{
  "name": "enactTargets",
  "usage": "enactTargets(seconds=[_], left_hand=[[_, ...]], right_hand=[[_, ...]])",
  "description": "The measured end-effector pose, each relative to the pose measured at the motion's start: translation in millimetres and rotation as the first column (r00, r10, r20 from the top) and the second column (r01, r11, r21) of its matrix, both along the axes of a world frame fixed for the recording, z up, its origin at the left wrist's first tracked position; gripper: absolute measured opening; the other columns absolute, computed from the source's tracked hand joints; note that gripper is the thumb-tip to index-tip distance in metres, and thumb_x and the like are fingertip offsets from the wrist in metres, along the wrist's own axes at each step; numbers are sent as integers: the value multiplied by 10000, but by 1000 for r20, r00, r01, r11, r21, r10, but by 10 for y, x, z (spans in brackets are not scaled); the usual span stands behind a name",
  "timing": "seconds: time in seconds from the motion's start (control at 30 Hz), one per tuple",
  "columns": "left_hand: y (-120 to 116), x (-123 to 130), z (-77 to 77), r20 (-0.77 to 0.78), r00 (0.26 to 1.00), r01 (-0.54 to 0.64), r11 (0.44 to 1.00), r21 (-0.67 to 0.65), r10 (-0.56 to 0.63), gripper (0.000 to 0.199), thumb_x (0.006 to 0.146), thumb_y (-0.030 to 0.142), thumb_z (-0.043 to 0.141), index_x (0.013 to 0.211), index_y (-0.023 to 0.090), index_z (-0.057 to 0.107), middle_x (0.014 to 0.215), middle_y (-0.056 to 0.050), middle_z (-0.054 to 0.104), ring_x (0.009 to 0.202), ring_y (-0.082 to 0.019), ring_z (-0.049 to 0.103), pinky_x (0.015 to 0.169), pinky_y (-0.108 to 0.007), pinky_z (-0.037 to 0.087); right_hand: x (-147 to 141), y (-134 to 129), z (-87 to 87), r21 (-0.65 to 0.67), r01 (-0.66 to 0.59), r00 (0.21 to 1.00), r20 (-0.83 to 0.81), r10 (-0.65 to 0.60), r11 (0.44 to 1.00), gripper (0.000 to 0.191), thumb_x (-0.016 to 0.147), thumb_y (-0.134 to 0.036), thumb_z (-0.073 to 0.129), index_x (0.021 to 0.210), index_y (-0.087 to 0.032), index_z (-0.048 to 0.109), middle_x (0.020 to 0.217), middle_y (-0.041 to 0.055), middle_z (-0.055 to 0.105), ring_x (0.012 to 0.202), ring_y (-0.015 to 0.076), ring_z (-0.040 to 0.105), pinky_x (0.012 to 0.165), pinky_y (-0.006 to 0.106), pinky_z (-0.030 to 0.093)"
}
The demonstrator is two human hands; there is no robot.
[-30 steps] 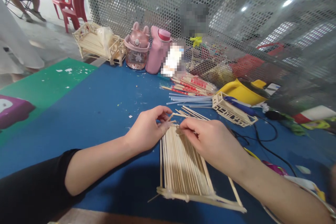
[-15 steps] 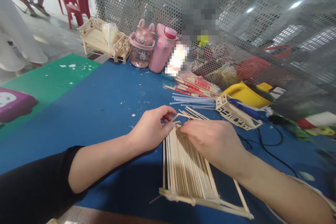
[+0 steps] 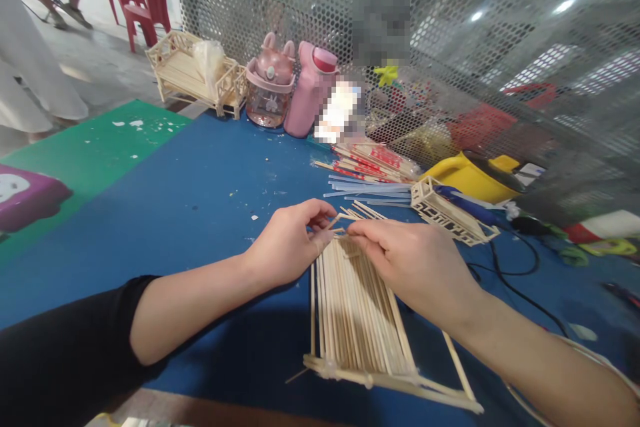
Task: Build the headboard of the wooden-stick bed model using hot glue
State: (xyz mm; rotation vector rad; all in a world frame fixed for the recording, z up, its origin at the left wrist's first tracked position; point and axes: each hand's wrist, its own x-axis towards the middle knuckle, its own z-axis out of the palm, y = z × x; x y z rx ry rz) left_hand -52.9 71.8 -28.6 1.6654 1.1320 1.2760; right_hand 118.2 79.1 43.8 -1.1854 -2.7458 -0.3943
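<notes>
A small frame of thin wooden sticks [image 3: 357, 320], laid side by side like a slatted panel, lies on the blue table in front of me. At its far end my left hand [image 3: 290, 243] is closed, thumb and fingers pinching a thin wooden stick [image 3: 334, 221] that slants up from the panel. From the right, my right hand [image 3: 410, 257] reaches over the panel, its fingers pressed together by the same far end. What those fingertips hold, if anything, is hidden. A short stick piece [image 3: 353, 255] shows on the slats just below them.
Behind lie loose sticks [image 3: 370, 209], clear glue sticks [image 3: 367, 188] and red-wrapped chopsticks [image 3: 373, 161]. A small stick model [image 3: 450, 213], a blue glue gun [image 3: 467, 205] with black cord and a yellow container [image 3: 465, 177] stand right. Pink bottles [image 3: 310, 90] stand against the mesh wall.
My right hand has lifted slightly and shifted, uncovering the short stick piece on the slats. My left hand has stayed nearly still, pinching at the far end.
</notes>
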Motion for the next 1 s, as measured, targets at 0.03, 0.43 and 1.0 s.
enactTargets(seconds=[0.03, 0.43, 1.0], left_hand=[[0, 0, 3, 1, 1000, 2, 1000, -4, -2, 177, 763, 108, 567, 926, 168, 600, 791, 3, 652, 720, -105, 602, 659, -220, 508], [1, -3, -11, -6, 1000, 2, 1000, 7, -2, 181, 762, 109, 564, 925, 178, 602, 795, 7, 656, 721, -103, 600, 663, -216, 507], [0, 1, 1, 1, 1000, 1, 1000, 11, -1, 173, 752, 99, 571, 903, 179, 597, 780, 10, 650, 711, -101, 594, 667, -219, 504]], right_hand=[[0, -3, -4, -1, 10, 1000, 1, -10, 1000, 178, 843, -196, 519, 860, -226, 694, 829, -6, 745, 705, 179, 692, 575, 273, 446], [-32, -31, 12, -35, 83, 996, -41, -84, 996, 181, 839, -209, 532, 841, -233, 711, 807, 2, 751, 711, 202, 704, 618, 297, 487], [-25, -8, -22, 44, 47, 998, 27, -48, 998, 254, 829, -180, 496, 886, -255, 732, 757, -3, 749, 651, 180, 692, 534, 269, 457]])
